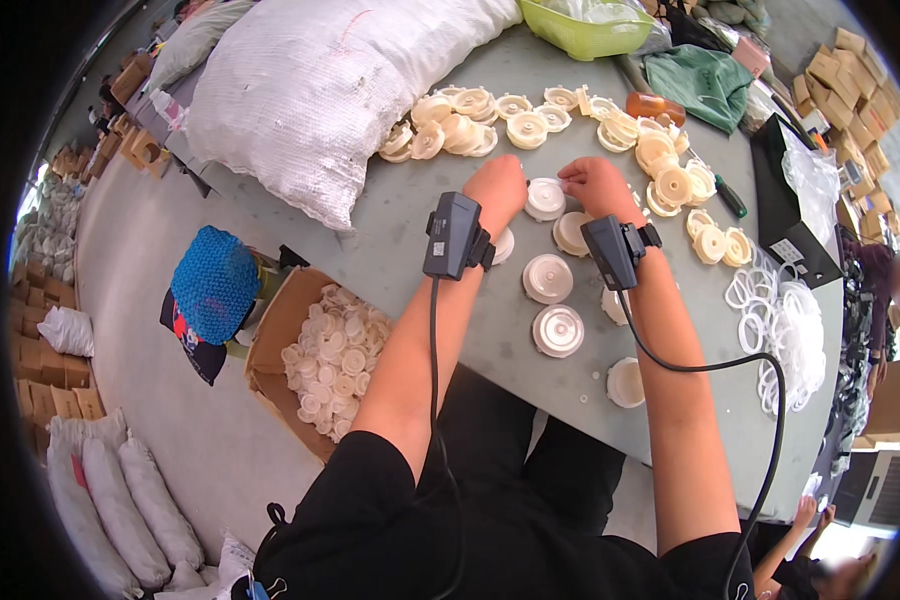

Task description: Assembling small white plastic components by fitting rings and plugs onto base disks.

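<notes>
Between my two hands on the grey table lies a white round plastic lid-like part [545,199]. My left hand [498,184] is curled closed just left of it; whatever its fingers hold is hidden. My right hand [600,186], fingers pinched together, is at the part's upper right edge; I cannot make out anything in the pinch. Nearer to me sit more such round parts, among them a ridged disc [547,278] and another disc [557,330]. One disc [570,234] lies beside my right wrist, and others are partly covered by my forearms.
Cream ring-shaped parts [527,130] curve along the table's far side. A big white woven sack [300,90] stands at far left. White rubber-like rings [785,325] are heaped at right, near a green-handled screwdriver [731,197]. Below the left edge, a cardboard box [262,350] holds translucent discs.
</notes>
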The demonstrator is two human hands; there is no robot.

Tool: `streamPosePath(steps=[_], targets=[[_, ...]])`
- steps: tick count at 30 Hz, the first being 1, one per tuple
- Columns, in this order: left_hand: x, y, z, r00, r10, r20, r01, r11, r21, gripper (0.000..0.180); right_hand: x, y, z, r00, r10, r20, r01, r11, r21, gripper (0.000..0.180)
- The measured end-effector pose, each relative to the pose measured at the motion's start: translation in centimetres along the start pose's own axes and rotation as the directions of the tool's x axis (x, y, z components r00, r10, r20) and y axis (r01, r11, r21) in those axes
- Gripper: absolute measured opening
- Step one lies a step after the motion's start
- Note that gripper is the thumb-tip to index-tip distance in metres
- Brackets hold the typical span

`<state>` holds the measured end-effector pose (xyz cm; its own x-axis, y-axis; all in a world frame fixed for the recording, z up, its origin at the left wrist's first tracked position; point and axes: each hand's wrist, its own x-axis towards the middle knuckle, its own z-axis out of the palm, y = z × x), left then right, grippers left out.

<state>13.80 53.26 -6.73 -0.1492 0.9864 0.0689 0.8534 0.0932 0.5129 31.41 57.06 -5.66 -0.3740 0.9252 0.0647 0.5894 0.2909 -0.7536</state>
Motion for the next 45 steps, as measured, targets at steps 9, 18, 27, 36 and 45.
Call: streamPosePath(steps=[9, 18, 27, 36, 45], targets=[[-0.7, 0.4, -1.3, 0.999, -0.037, 0.038, 0.039, 0.997, -0.060, 0.024, -0.3, -0.8, -0.3, 0.997, 0.063, -0.042, -0.068, 0.989, -0.134, 0.017], [-4.7, 1.0, -6.2, 0.964, 0.166, 0.207, 0.087, 0.541, -0.837, 0.029, -5.4, -5.8, -1.4, 0.993, -0.086, -0.086, 0.115, 0.887, 0.447, 0.028], [-10.4, 3.9, -6.1, 0.958, 0.165, 0.235, 0.152, 0.401, -0.903, 0.031, -11.8, -8.0, -2.4, 0.999, 0.034, -0.041, -0.005, 0.826, 0.564, 0.016], [-9.2, 4.0, -2.2, 0.989, 0.144, -0.025, -0.135, 0.832, -0.539, 0.024, -11.1, -2.9, -2.1, 0.989, 0.105, -0.108, -0.050, 0.907, 0.418, 0.021], [-7.3, 4.7, 0.1, 0.988, 0.154, -0.024, -0.156, 0.958, -0.240, 0.020, -8.8, -0.2, -1.4, 0.985, 0.017, -0.173, -0.008, 0.999, 0.049, 0.020]])
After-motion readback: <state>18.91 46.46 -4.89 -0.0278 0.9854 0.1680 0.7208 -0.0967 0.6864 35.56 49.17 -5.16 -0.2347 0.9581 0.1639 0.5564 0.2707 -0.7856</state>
